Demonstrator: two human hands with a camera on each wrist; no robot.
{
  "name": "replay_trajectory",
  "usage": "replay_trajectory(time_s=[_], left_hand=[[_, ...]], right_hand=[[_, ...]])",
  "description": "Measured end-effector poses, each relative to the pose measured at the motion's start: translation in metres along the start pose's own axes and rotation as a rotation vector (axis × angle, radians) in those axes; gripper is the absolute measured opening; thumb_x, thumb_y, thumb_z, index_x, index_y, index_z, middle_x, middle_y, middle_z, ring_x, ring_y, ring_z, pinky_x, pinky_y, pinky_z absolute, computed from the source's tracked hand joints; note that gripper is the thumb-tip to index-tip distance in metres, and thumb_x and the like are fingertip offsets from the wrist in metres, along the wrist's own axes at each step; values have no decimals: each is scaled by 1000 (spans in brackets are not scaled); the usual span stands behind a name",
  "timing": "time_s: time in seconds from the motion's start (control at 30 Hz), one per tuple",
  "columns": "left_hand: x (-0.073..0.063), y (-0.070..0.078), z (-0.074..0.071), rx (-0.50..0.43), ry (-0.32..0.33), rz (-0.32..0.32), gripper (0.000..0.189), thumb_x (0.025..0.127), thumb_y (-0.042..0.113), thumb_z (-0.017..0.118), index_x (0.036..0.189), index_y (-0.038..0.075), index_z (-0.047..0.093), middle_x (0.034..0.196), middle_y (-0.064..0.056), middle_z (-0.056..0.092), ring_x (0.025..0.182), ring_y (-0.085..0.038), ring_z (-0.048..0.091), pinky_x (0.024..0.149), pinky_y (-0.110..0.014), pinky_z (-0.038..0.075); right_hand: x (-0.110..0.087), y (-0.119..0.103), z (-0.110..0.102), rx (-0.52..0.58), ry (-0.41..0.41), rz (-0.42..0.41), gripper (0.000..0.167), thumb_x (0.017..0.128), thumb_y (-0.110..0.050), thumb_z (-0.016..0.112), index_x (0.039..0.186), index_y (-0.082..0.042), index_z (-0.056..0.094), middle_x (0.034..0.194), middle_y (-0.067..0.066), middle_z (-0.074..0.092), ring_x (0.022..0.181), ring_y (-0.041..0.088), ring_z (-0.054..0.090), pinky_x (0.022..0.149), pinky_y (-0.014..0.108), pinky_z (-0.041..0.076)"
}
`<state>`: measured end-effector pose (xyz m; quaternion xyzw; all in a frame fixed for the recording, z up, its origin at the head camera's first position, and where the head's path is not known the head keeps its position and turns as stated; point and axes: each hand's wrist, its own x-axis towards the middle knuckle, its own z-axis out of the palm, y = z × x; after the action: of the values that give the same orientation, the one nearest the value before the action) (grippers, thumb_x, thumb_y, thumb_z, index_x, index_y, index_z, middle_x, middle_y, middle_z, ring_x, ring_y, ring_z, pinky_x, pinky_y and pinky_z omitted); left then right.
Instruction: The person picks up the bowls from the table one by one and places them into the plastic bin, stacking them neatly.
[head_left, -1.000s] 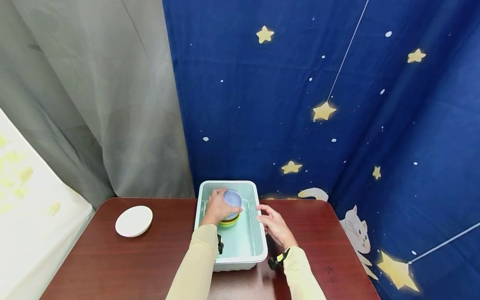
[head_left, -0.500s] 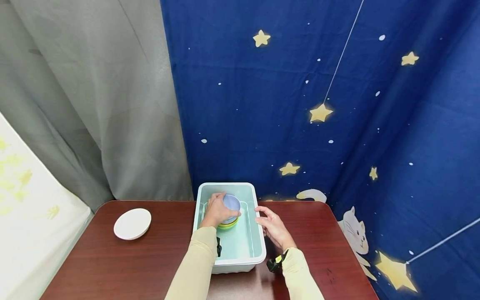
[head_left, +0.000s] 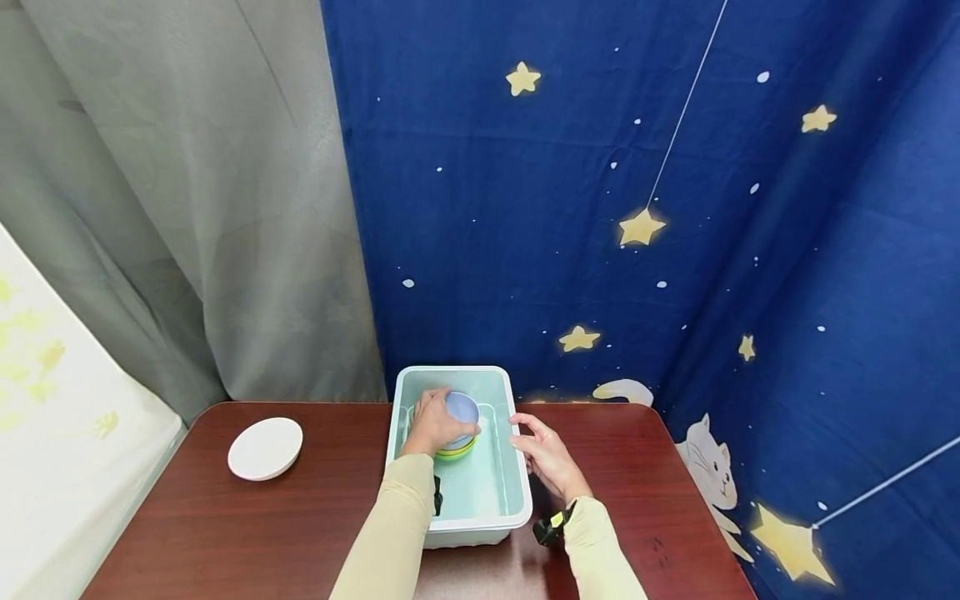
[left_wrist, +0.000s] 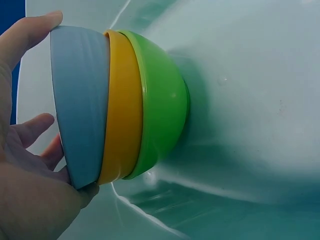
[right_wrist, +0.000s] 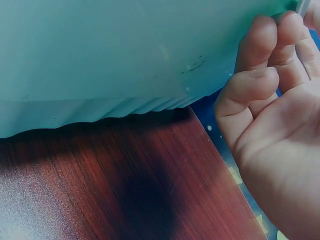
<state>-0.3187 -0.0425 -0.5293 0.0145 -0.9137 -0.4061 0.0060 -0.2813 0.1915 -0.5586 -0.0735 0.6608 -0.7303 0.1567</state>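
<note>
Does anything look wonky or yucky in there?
The blue bowl the left hand holds looks a bit crooked: more of it sticks out of the orange bowl on one side. The bin has small dark marks on its outside, maybe scratches or dirt. No spill shows.

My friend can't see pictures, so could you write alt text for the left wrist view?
A person's left hand holds a pale-blue rounded bowl, nested in an orange-yellow bowl, itself inside a glossy green rounded bowl. All three are inside a pale turquoise plastic tub.
</note>
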Motion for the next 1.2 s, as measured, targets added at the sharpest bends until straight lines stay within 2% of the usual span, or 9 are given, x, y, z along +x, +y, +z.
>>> replay_trajectory(time_s=[0.43,0.73,1.0,1.2], left_hand=[[2,-1,3,-77,-32,-41,101,67,36,91,153,11,44,152,-22,40,134,-41,42,109,-60,42],[3,1,-1,-79,-12,-26,98,69,35,90,152,12,46,152,-23,42,135,-42,40,111,-61,39],[1,4,-8,-92,-17,3,91,73,35,87,152,14,47,154,-21,42,135,-42,40,108,-61,42],[1,8,-11,-111,4,29,85,75,34,87,150,16,50,154,-19,44,137,-41,40,107,-62,44]], right_hand=[[-1,1,-1,15,-8,-2,50,100,-12,61,144,0,40,69,-9,62,55,4,53,52,22,39],[0,1,-1,7,5,4,52,99,-12,62,144,-1,40,69,-9,62,54,5,52,51,22,38],[-1,1,-2,-12,10,20,51,98,-15,64,144,-2,43,68,-8,61,53,6,52,51,24,39],[-1,1,-3,-21,3,3,50,99,-15,64,143,-3,44,67,-9,61,53,5,52,52,24,39]])
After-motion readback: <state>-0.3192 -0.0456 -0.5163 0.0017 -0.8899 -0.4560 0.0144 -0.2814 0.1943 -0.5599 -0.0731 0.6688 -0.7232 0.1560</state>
